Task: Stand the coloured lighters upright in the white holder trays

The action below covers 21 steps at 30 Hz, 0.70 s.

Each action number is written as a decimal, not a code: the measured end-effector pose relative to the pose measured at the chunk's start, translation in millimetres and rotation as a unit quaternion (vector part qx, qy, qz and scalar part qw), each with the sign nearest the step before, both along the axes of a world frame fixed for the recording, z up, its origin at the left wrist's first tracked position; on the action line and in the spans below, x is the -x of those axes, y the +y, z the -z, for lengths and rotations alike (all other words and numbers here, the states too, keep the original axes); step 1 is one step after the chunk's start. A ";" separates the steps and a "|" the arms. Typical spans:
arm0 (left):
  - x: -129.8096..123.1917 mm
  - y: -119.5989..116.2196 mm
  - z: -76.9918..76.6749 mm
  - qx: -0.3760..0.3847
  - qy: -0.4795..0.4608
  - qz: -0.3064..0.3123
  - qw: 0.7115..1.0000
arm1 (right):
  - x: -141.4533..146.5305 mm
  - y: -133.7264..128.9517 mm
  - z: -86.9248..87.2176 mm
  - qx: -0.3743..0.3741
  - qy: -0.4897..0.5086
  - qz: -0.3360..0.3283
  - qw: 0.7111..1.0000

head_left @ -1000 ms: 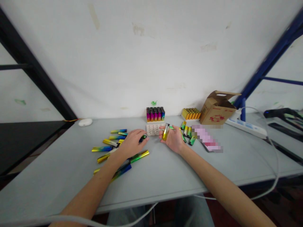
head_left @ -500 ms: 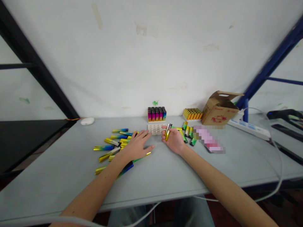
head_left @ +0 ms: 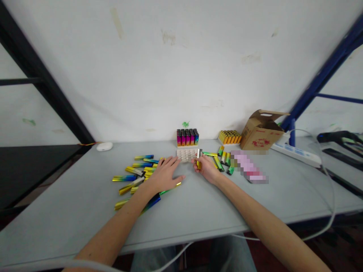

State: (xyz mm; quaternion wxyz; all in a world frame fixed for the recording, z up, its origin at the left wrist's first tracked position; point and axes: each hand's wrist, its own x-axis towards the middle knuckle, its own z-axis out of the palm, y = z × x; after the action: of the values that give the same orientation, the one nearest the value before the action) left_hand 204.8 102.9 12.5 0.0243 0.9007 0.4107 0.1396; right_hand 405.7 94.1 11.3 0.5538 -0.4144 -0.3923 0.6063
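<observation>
My right hand (head_left: 208, 167) is closed around a gold lighter (head_left: 199, 161) with a silvery upper part, holding it nearly upright beside a white tray (head_left: 185, 155) with rows of hollows. My left hand (head_left: 167, 174) is spread, palm down, over the right side of a loose pile of shiny yellow and blue lighters (head_left: 124, 178), and hides part of it. Whether its palm touches them I cannot tell. Just behind the white tray stands a block of magenta lighters (head_left: 187, 138) with black tops. Several green and yellow lighters (head_left: 218, 163) lie to the right of my right hand.
A tray of yellow-orange cylinders (head_left: 230, 137) stands against the wall, next to an open cardboard box (head_left: 261, 134). A blurred pink item (head_left: 249, 166) lies in front. At right is a white power strip (head_left: 296, 154) with a cable; a white case (head_left: 104, 146) sits far left.
My right hand has turned and its fingers have closed more around the lighter, which now points more upright. My left hand has hardly moved.
</observation>
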 end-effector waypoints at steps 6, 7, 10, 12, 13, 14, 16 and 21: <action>-2.4 -3.2 -5.2 0.029 -0.029 0.010 0.999 | 0.1 -5.4 -7.0 -0.114 -0.134 -0.095 0.980; -3.0 -3.9 -6.1 0.032 -0.037 0.013 0.999 | -0.9 -5.9 -9.5 -0.133 -0.141 -0.112 0.975; -4.6 -4.8 -7.0 0.020 -0.056 0.019 0.998 | -6.7 -5.8 -16.1 -0.199 -0.167 -0.106 0.960; -5.2 -4.4 -7.0 -0.002 -0.059 0.028 0.998 | -11.6 -4.1 -18.4 -0.251 -0.211 -0.052 0.943; -5.3 -4.1 -7.1 -0.013 -0.057 0.035 0.998 | -13.6 -2.6 -18.7 -0.270 -0.235 -0.020 0.933; -5.5 -3.8 -7.3 -0.023 -0.055 0.042 0.997 | -15.0 -0.5 -18.5 -0.281 -0.256 0.004 0.925; -5.6 -3.4 -8.2 -0.035 -0.052 0.053 0.997 | -14.9 6.1 -16.1 -0.278 -0.282 0.018 0.918; -4.4 -2.9 -11.1 -0.032 -0.051 0.054 0.997 | 3.8 36.2 -1.7 -0.223 -0.242 0.022 0.944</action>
State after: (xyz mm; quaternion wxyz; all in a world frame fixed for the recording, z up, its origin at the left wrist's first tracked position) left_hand 209.1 99.9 23.6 0.0234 0.9136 0.3550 0.1968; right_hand 401.9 130.3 13.1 0.5339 -0.4230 -0.6304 0.3723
